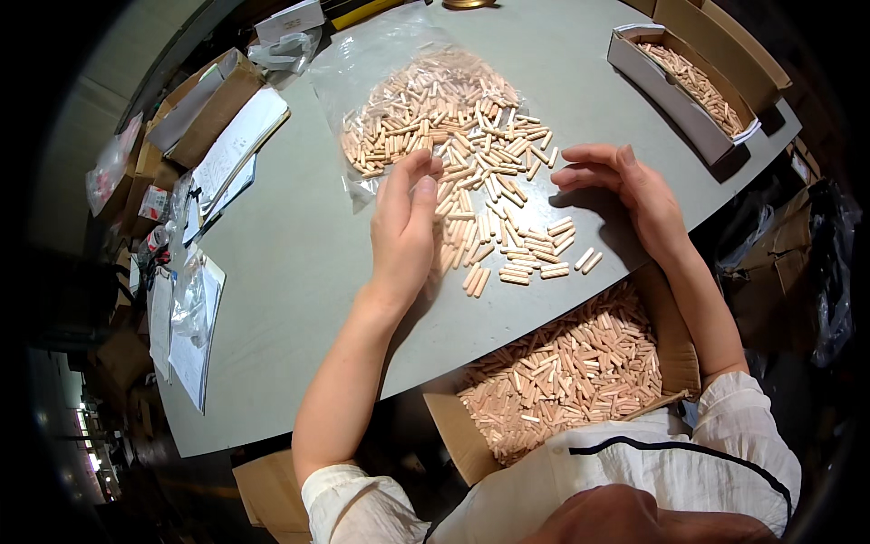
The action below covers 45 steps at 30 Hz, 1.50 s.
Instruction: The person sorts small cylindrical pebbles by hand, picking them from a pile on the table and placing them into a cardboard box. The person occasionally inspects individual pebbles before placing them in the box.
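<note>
Many small pale wooden dowels (pixel 489 181) lie loose on the grey table (pixel 290 263), spilling toward me from the mouth of a clear plastic bag (pixel 344 68). My left hand (pixel 403 231) stands at the left side of the loose dowels, fingers slightly curved and thumb apart; its palm side faces the pile and is partly hidden. To the right of the pile is my right hand (pixel 639 195), fingers stretched toward the dowels with nothing seen in them. Below the table's near edge, a cardboard box (pixel 449 435) full of dowels sits against my body.
At the far right stands a narrow white box (pixel 666 109) of dowels beside a brown carton (pixel 729 45). Papers on a clipboard (pixel 240 150) and more sheets (pixel 195 340) lie along the left edge. An open cardboard box (pixel 213 122) stands behind them.
</note>
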Tool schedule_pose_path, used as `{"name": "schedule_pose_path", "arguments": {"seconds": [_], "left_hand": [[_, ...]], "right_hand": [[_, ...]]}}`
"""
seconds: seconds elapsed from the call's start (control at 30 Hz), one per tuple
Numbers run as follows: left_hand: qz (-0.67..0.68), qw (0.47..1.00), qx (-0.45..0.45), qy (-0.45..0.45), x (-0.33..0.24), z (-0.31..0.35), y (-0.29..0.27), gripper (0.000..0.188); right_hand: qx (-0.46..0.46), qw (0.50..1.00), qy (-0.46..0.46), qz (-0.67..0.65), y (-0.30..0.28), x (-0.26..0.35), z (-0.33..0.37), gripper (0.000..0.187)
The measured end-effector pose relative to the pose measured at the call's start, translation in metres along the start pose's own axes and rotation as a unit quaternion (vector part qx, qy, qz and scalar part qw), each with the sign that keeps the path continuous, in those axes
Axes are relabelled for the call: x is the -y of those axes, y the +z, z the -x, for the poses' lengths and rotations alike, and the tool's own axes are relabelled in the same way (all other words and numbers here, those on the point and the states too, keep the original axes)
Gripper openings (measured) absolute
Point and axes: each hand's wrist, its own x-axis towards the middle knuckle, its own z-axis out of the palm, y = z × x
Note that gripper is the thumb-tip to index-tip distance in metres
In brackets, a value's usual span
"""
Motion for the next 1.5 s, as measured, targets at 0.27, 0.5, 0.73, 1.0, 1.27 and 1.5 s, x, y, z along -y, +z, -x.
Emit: {"name": "schedule_pose_path", "arguments": {"seconds": [0.27,0.5,0.73,1.0,1.27,1.5], "left_hand": [[-0.019,0.999,0.023,0.018,-0.005,0.0,-0.003,0.031],[-0.001,0.999,0.029,0.019,-0.003,-0.001,-0.003,0.03],[-0.029,0.999,0.027,0.035,-0.011,-0.001,-0.002,0.03],[-0.113,0.99,0.043,0.075,-0.007,-0.001,-0.006,0.031],[-0.122,0.989,0.005,0.081,-0.007,-0.001,-0.002,0.027],[-0.14,0.984,0.022,0.105,-0.005,-0.003,-0.004,0.027]], "right_hand": [[0.101,0.995,-0.007,0.025,0.004,0.003,0.005,0.065],[0.202,0.978,0.042,-0.037,-0.003,0.012,0.005,0.068],[0.189,0.981,0.048,0.01,-0.001,0.017,0.011,0.043],[0.303,0.943,0.099,-0.098,-0.008,0.022,0.017,0.029],[0.194,0.875,-0.267,0.355,0.03,0.016,0.02,0.025],[0.192,0.887,-0.258,0.331,0.024,0.012,0.021,0.026]]}}
